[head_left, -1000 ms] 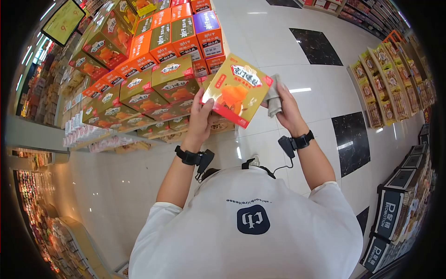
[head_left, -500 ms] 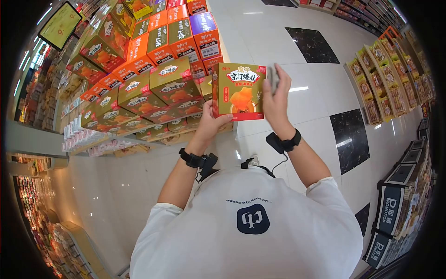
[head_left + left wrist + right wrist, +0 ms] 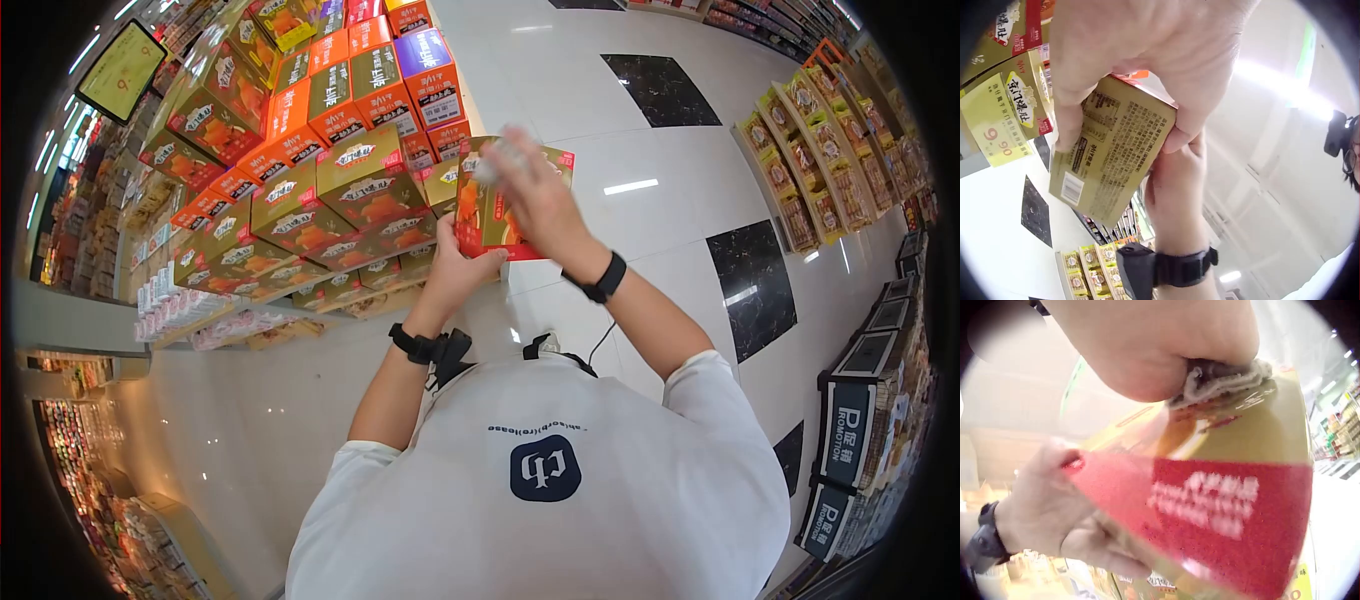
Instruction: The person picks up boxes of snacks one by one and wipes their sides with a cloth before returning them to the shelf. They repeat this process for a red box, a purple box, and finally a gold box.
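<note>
My left hand (image 3: pixel 458 272) grips the lower left part of a gold and red snack box (image 3: pixel 473 212), its thumb on the front. The left wrist view shows the box's gold side panel (image 3: pixel 1119 140), with small print and a barcode, between thumb and fingers. My right hand (image 3: pixel 540 205), blurred, crosses in front of the box. In the right wrist view it holds a grey cloth (image 3: pixel 1229 384) against the box's front, above a red band (image 3: pixel 1229 500). Part of the box's front is hidden behind this hand in the head view.
Stacked gold boxes (image 3: pixel 370 185) and orange boxes (image 3: pixel 380 85) fill the display at the left, close to the held box. A yellow price tag (image 3: pixel 997 122) hangs near the left hand. Racks of packaged snacks (image 3: pixel 800 155) and black promotion crates (image 3: pixel 845 440) stand at the right.
The box has turned from a tilt to upright, facing me. My right hand, with the cloth, has moved from the box's right edge leftward across its front. The left hand keeps its grip.
</note>
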{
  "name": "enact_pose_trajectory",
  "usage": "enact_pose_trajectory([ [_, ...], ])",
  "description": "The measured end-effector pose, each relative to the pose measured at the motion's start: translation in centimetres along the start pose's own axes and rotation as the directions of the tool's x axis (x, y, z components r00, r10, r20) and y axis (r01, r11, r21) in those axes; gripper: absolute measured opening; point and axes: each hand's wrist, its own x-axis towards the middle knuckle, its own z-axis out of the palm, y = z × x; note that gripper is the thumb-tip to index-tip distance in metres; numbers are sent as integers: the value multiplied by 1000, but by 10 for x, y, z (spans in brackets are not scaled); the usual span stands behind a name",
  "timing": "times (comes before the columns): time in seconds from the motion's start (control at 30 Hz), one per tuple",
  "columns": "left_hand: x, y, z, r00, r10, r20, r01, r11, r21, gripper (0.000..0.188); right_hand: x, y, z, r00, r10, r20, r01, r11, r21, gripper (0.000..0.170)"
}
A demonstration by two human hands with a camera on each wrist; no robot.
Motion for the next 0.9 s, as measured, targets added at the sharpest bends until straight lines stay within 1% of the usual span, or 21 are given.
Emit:
enact_pose_trajectory([
  [0.03,-2,5,4,1000,13,3,-13,1000,4,73,-1,2,1,1000,0,4,0,1000,-1,59],
  [0.1,-3,7,9,1000,0,-19,0,1000,13,73,3,2,4,992,81,-100,-86,996,-39,56],
  [0.13,-4,8,10,999,-17,-34,18,999,31,74,-1,-10,3,999,-8,-37,10,998,57,52],
  [0.17,-4,9,10,999,-14,-30,15,999,36,74,-1,-9,2,999,-7,-44,10,998,56,52],
  [0.23,-7,10,8,1000,-26,17,27,999,-19,74,-5,-5,-3,978,-208,7,208,978,-6,51],
  [0.27,-9,8,9,999,-29,21,30,999,-18,74,-1,5,-7,998,-40,-46,41,999,14,50],
  [0.3,-11,5,10,1000,-26,-5,26,998,-51,76,-3,10,-9,998,-42,-42,43,999,13,50],
  [0.37,-9,-3,10,999,-16,-37,13,996,-86,78,-3,17,-9,965,239,-109,-245,968,-46,50],
  [0.4,-7,-8,8,998,-32,-50,27,995,-96,77,-14,7,-6,992,95,-79,-103,989,-110,51],
  [0.43,-6,-8,8,997,-48,-61,42,994,-106,76,-19,0,-6,992,95,-83,-103,989,-110,51],
  [0.47,-5,-8,8,997,-45,-58,39,994,-102,76,-22,-4,-6,999,-44,9,45,995,-94,53],
  [0.5,-6,-8,7,998,-38,-47,31,987,-155,75,-25,-5,-6,979,-180,97,186,980,-67,55],
  [0.53,-8,-6,6,999,-33,-36,25,978,-208,74,-29,15,-5,995,-11,102,18,998,-68,57],
  [0.57,-9,-6,7,999,-35,-34,27,978,-209,74,-25,24,-8,995,-9,103,17,997,-69,57],
  [0.63,-8,-3,8,995,-91,-40,77,960,-270,71,-15,36,-10,968,240,-72,-245,967,-69,58],
  [0.67,-6,-5,6,995,-87,-41,72,961,-268,71,-17,19,-9,993,110,-34,-114,983,-142,56],
  [0.7,-3,-11,4,997,-78,-28,66,950,-305,70,-22,6,-8,993,110,-38,-115,983,-141,56],
  [0.77,1,-8,3,998,-68,-7,62,940,-335,69,-29,-10,-5,987,-145,69,151,983,-102,56],
  [0.83,-2,-5,3,999,-38,-10,32,938,-346,68,-29,18,-9,993,-92,70,98,991,-87,52],
  [0.87,-3,-6,5,999,-43,-13,35,935,-352,68,-24,32,-12,992,124,-3,-124,991,-55,52],
  [0.9,-1,-7,8,997,-46,-57,23,934,-356,68,-21,40,-12,941,332,-65,-333,943,-9,52],
])
